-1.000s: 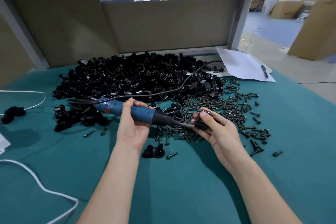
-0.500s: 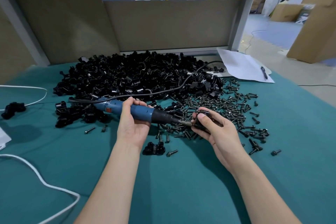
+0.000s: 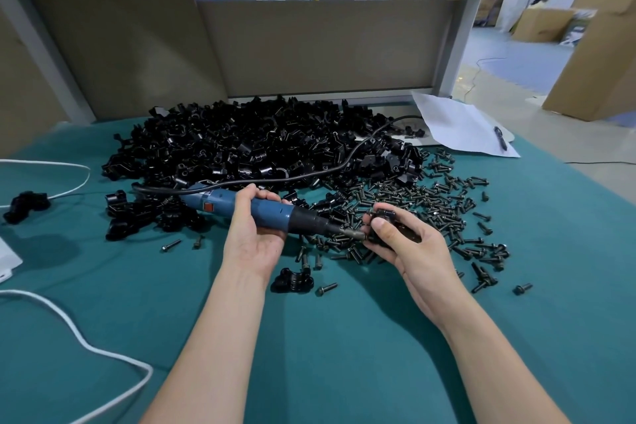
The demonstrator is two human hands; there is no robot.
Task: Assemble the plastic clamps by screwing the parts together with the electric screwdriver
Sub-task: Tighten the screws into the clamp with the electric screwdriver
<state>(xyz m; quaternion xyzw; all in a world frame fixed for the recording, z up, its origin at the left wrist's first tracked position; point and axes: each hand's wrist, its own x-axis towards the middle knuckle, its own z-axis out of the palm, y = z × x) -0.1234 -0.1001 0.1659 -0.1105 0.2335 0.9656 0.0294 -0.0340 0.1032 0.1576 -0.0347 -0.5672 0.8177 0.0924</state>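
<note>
My left hand [image 3: 253,234] grips the blue electric screwdriver [image 3: 275,212] round its body, bit pointing right. Its tip touches a black plastic clamp [image 3: 387,220] that my right hand [image 3: 409,244] holds between thumb and fingers; most of the clamp is hidden by the fingers. A big heap of black clamp parts [image 3: 247,152] lies behind the hands. Several dark screws [image 3: 437,207] are scattered to the right. One assembled clamp [image 3: 292,281] lies on the green cloth below the screwdriver.
The screwdriver's black cord [image 3: 344,162] runs over the heap to the back right. White cable [image 3: 79,341] loops at the left. A black part [image 3: 25,207] sits far left. White paper with a pen [image 3: 464,128] lies at the back right. A grey panel [image 3: 309,45] closes off the back.
Both hands stay together with the bit on the clamp. My right fingers have shifted slightly on the clamp; the view has moved a little.
</note>
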